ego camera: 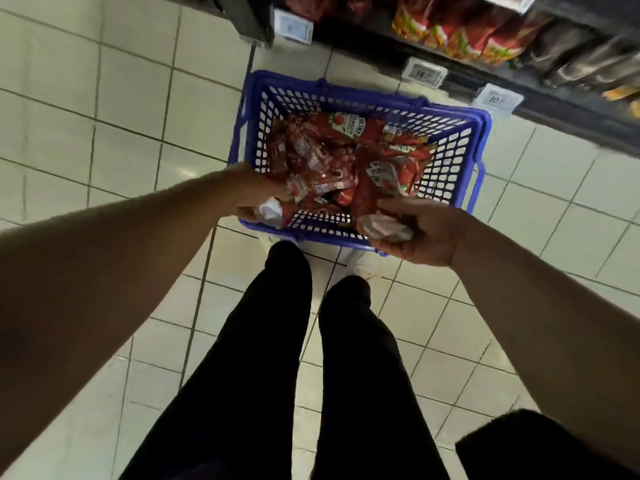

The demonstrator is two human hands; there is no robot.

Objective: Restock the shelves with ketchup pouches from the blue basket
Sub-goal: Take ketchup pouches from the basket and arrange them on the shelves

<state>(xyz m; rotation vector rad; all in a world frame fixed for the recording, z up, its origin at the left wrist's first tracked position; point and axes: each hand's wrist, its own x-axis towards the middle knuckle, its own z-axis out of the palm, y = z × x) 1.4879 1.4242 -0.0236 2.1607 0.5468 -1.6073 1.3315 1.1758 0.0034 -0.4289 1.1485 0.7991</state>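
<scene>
My left hand (247, 194) pinches a ketchup pouch (273, 211) at the near-left rim of the blue basket (446, 168), which sits on the floor so I can reach it. My right hand (420, 233) is curled around another pouch (375, 202); the shelf (540, 95) is up right.

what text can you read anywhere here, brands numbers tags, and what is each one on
"HEINZ": on a red ketchup pouch at the far side of the blue basket, seen upside down.
"10": on the right-hand price tag on the shelf edge.
"14": probably, on the middle price tag; blurred.
Left price tag: too blurred to read.
Small print on the other pouches, including those in the left hand and right hand: unreadable.
</scene>
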